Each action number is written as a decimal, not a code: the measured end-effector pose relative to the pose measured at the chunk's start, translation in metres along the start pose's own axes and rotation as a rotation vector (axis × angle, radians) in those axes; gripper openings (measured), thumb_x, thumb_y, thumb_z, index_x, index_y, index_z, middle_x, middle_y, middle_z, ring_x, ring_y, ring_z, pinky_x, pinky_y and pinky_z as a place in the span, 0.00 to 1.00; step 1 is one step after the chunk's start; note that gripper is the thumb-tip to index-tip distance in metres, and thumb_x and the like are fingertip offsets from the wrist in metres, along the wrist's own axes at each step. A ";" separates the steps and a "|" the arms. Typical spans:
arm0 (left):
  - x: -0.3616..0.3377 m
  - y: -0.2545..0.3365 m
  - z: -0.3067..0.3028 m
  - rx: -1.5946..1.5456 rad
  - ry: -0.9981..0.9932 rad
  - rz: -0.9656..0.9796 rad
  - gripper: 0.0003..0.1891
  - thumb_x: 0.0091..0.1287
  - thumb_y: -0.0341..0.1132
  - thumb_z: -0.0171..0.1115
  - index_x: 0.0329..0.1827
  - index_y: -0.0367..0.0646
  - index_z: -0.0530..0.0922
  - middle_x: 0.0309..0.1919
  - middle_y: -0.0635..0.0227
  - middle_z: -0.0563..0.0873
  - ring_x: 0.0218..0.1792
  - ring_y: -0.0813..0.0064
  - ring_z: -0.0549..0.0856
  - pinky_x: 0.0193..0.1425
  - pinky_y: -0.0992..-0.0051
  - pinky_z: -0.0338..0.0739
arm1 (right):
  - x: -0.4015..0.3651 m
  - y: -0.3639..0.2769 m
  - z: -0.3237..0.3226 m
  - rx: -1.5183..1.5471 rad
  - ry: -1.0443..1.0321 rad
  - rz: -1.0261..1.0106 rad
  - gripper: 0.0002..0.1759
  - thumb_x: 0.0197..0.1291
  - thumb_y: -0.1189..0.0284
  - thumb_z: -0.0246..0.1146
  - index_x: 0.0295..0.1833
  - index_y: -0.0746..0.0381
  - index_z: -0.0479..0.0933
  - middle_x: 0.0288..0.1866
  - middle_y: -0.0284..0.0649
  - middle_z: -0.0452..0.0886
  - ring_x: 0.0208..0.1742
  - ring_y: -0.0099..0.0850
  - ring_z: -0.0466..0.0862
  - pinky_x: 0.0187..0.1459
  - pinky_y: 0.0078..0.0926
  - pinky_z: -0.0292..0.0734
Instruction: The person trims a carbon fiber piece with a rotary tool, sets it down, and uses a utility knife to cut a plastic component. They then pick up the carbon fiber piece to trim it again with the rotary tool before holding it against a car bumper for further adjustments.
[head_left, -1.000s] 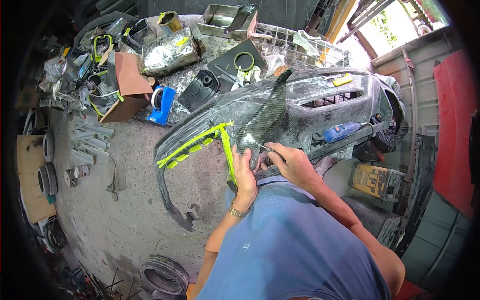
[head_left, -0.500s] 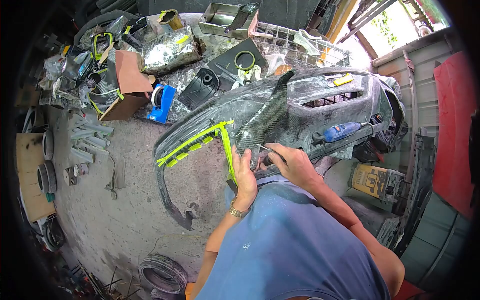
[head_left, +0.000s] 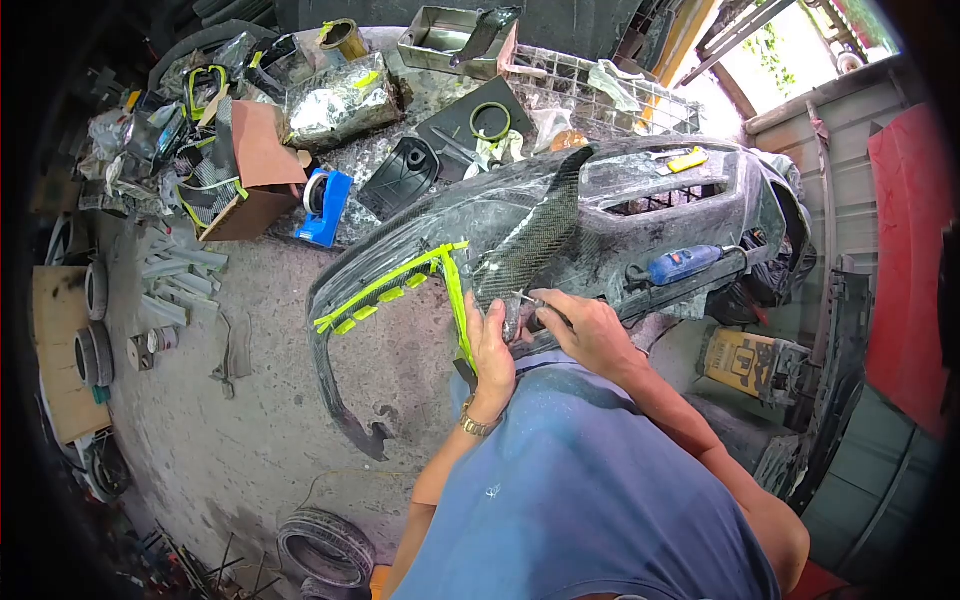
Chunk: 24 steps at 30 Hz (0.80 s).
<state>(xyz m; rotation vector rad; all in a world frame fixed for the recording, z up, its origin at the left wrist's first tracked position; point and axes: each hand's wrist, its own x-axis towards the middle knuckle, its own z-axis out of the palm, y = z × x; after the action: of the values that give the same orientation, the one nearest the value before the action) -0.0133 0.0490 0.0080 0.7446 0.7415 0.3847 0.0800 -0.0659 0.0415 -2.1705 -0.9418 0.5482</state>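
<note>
Ahead of the left hand (head_left: 491,352) and right hand (head_left: 588,332), the dark panel (head_left: 535,232) lies over the bumper (head_left: 612,242), its long axis slanting away rightward. The left, nearer, rests extended fingers at the panel's near end, grip unclear; the right pinches a slim tool (head_left: 526,297) there.

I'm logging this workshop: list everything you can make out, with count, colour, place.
panel: one, grey, centre
carbon piece: one, dark, over panel
tape strips: several, lime, panel's left
corded tool: one, blue, panel's right
cutter: one, yellow, panel's top
tape dispenser: one, blue, upper left
open box: one, brown, upper left
metal tray: one, silver, top centre
tyres: several, black, low left
sheet: one, red, right
clutter: uncountable, mixed, upper left
left hand: one, bare, at carbon piece
right hand: one, bare, beside it
</note>
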 end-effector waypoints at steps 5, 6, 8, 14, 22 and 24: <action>0.008 -0.001 -0.012 -0.222 -0.043 -0.187 0.17 0.73 0.33 0.51 0.62 0.41 0.66 0.32 0.68 0.79 0.24 0.81 0.76 0.28 0.79 0.76 | 0.008 -0.005 -0.016 0.008 0.021 0.110 0.14 0.67 0.65 0.59 0.53 0.60 0.77 0.39 0.50 0.85 0.39 0.50 0.84 0.39 0.43 0.78; 0.009 0.000 -0.012 -0.222 -0.045 -0.188 0.17 0.73 0.33 0.51 0.62 0.41 0.66 0.32 0.68 0.79 0.24 0.81 0.76 0.28 0.79 0.76 | 0.008 -0.005 -0.018 -0.009 0.005 0.107 0.14 0.67 0.64 0.59 0.52 0.60 0.77 0.38 0.49 0.85 0.39 0.50 0.84 0.39 0.44 0.78; 0.010 0.001 -0.013 -0.273 -0.125 -0.195 0.15 0.72 0.34 0.52 0.60 0.43 0.67 0.28 0.70 0.78 0.22 0.82 0.72 0.26 0.78 0.74 | 0.007 -0.004 -0.019 -0.063 0.005 0.081 0.14 0.67 0.64 0.60 0.52 0.60 0.77 0.38 0.49 0.85 0.39 0.50 0.84 0.39 0.44 0.78; 0.006 0.007 -0.006 -0.199 -0.054 -0.172 0.17 0.73 0.35 0.52 0.62 0.42 0.66 0.26 0.71 0.77 0.21 0.83 0.71 0.26 0.78 0.73 | 0.005 -0.010 -0.019 -0.143 -0.031 0.052 0.15 0.66 0.67 0.59 0.54 0.62 0.77 0.40 0.46 0.85 0.41 0.47 0.84 0.43 0.39 0.78; 0.004 0.007 0.000 -0.162 0.008 -0.147 0.20 0.73 0.35 0.52 0.65 0.43 0.64 0.26 0.71 0.77 0.20 0.83 0.70 0.26 0.78 0.72 | 0.004 -0.002 -0.014 -0.142 0.001 0.038 0.15 0.66 0.63 0.60 0.52 0.61 0.78 0.40 0.48 0.85 0.39 0.49 0.84 0.37 0.41 0.79; 0.004 0.010 0.001 -0.152 0.042 -0.151 0.18 0.73 0.35 0.52 0.64 0.43 0.65 0.25 0.72 0.76 0.19 0.84 0.69 0.26 0.79 0.71 | 0.001 -0.001 -0.015 -0.058 -0.065 -0.076 0.14 0.66 0.65 0.61 0.51 0.62 0.77 0.38 0.49 0.84 0.36 0.49 0.84 0.34 0.38 0.78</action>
<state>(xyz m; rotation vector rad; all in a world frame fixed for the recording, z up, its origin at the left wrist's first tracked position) -0.0103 0.0577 0.0134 0.5354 0.7929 0.3167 0.0895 -0.0709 0.0518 -2.1695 -1.0831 0.5637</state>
